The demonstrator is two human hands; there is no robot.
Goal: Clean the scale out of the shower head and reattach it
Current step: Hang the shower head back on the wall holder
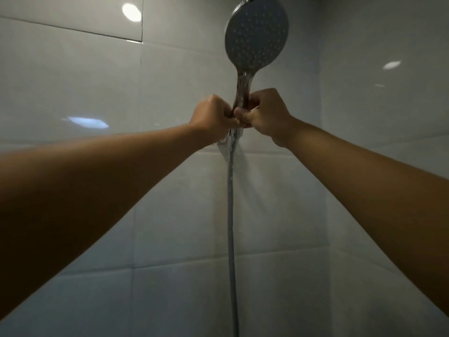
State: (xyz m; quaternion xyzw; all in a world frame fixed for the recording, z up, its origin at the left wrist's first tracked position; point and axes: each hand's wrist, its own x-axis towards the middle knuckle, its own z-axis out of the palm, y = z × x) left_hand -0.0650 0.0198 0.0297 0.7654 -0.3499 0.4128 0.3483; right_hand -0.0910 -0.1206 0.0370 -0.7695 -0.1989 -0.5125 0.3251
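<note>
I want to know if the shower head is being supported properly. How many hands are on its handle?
2. The left hand grips the left side of the shower head handle's lower end; the right hand grips its right side, just above the wall bracket.

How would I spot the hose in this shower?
Find the round shower head high on the tiled wall. Below its handle, both hands, left hand and right hand, grip it. The hose is the thin ribbed silver line hanging straight down from there.
</note>
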